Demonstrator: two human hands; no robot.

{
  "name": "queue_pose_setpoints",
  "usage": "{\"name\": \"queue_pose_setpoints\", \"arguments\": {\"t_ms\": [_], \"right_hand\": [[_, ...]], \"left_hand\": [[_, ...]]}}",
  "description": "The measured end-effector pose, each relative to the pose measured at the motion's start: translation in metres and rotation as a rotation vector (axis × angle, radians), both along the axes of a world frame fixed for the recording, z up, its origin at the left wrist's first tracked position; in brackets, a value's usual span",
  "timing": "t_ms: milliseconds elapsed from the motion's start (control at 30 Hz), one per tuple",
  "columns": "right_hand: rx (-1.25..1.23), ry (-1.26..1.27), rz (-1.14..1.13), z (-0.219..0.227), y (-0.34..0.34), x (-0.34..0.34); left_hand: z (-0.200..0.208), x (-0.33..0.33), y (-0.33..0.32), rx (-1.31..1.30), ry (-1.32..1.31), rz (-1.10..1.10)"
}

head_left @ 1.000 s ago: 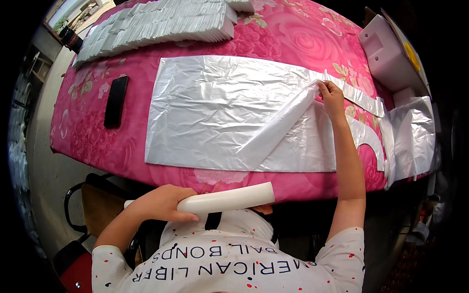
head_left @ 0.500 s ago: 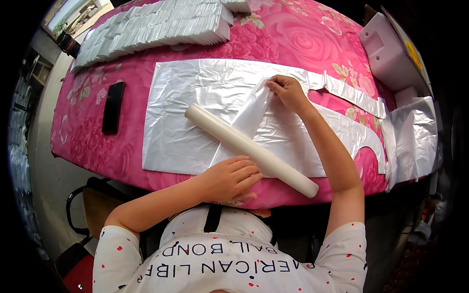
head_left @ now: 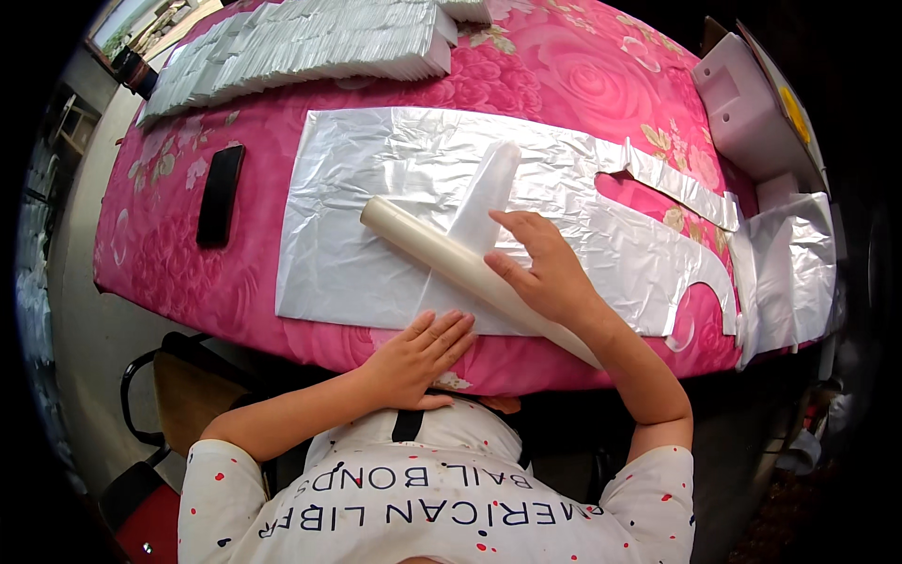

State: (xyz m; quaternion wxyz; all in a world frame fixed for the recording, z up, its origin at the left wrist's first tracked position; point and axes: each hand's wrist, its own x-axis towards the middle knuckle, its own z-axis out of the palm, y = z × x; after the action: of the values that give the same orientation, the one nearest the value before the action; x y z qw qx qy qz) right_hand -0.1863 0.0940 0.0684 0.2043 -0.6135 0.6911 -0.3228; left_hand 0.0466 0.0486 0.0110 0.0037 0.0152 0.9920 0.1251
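Note:
A thin, shiny white plastic sheet [head_left: 348,169], crinkled and with strap-like cut-outs at its right end, lies flat on the table. Slantwise across it rests a smooth off-white roller tube [head_left: 437,252], its lower right end partly covered by my right arm. A narrow translucent flap [head_left: 489,183] of the plastic is folded over beyond the tube. Above the tube's middle, my right hand [head_left: 545,273] is open, thumb and fingers apart, gripping nothing. My left hand [head_left: 418,355] is open with its fingers stretched out at the sheet's near edge, by the table's front edge.
A black phone [head_left: 220,197] lies on the pink floral tablecloth [head_left: 160,254] at left. Rows of folded white plastic packs [head_left: 310,47] cover the far left. A white foam box [head_left: 752,103] stands far right, with more white plastic [head_left: 789,273] draped near it. A chair [head_left: 193,395] is lower left.
My right hand has let go of the plastic flap and come nearer, over the tube. My left hand has moved left and nearer me, flattening, off the tube. The flap now lies folded over.

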Motion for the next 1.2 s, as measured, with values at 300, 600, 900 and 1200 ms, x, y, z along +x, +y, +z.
{"name": "queue_pose_setpoints", "arguments": {"t_ms": [300,600,900,1200], "right_hand": [[0.07,0.188,-0.249,-0.017,0.058,-0.034],[-0.044,0.116,-0.197,-0.004,0.075,-0.029],[-0.196,0.313,0.16,-0.023,0.023,0.021],[-0.325,0.468,-0.107,-0.042,-0.07,-0.048]], "left_hand": [[0.004,0.001,0.002,0.056,0.0,-0.088],[0.015,0.0,-0.016,0.03,-0.082,-0.174],[-0.008,0.007,0.024,-0.08,0.096,-0.036],[-0.011,0.005,0.018,-0.176,0.152,-0.129]]}}
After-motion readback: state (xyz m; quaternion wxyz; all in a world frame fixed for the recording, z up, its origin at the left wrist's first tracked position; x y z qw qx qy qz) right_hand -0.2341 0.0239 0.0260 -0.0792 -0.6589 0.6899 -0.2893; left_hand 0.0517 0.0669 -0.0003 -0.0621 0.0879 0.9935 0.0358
